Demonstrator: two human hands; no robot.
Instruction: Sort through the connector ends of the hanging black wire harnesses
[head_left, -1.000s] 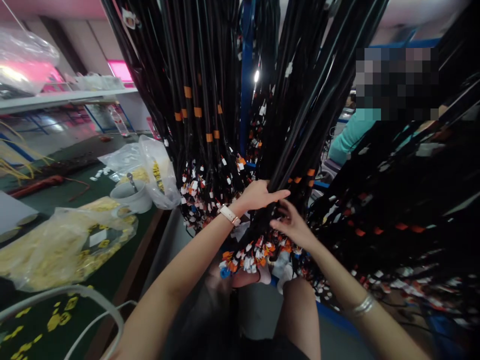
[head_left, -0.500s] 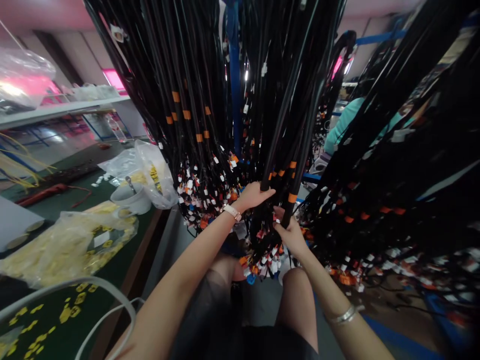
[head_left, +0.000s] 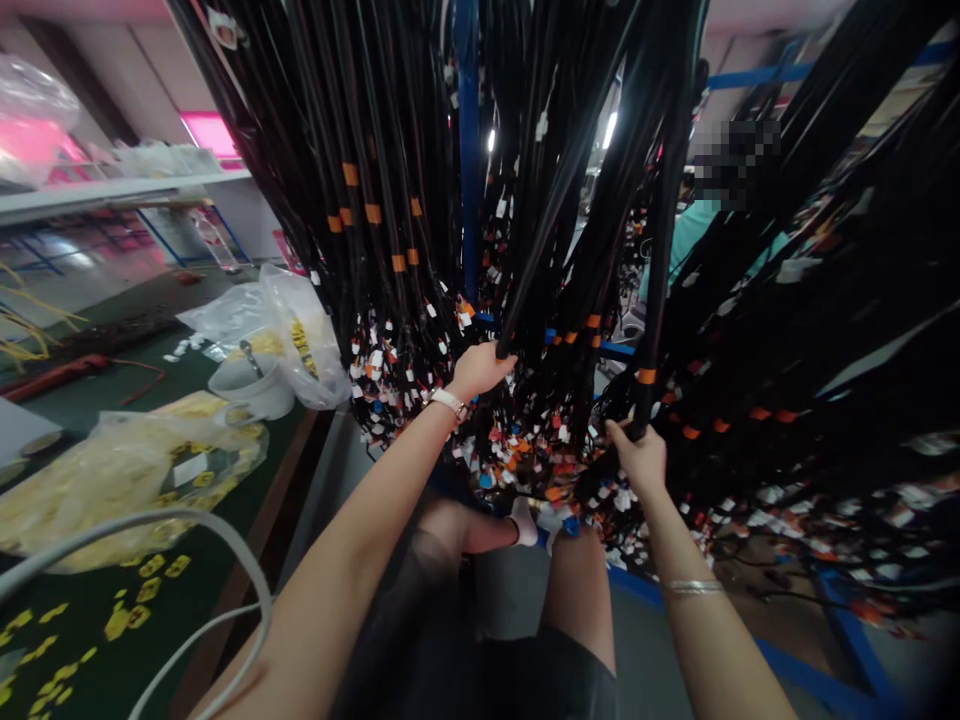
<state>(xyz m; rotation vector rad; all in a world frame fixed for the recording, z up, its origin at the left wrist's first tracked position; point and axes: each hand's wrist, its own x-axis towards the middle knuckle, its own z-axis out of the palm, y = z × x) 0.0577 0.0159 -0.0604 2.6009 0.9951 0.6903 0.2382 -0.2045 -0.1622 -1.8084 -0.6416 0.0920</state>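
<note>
Nearest, at 8 o'clock, a grey hose [head_left: 187, 525] arcs over the green workbench [head_left: 112, 620], where yellow tags lie loose beside a clear bag of yellow parts [head_left: 112, 480]. Low in the middle are the person's knees. At 5 o'clock the right hand [head_left: 641, 455] is closed in a fist around a black cable bundle [head_left: 654, 300] just under its orange band, held apart to the right of the hanging mass. At 12 o'clock from the knees the left hand [head_left: 478, 368], a watch on its wrist, curls its fingers round another black cable bundle [head_left: 555, 210] that slants up and to the right. Between and below the two hands hang cable ends with white, orange and blue connectors [head_left: 525, 450]. Farther off, at 10 o'clock, a white cup [head_left: 255, 388] stands against a second plastic bag [head_left: 300, 330]; at 1 o'clock a person in a teal top [head_left: 686, 235] shows behind the cables.
</note>
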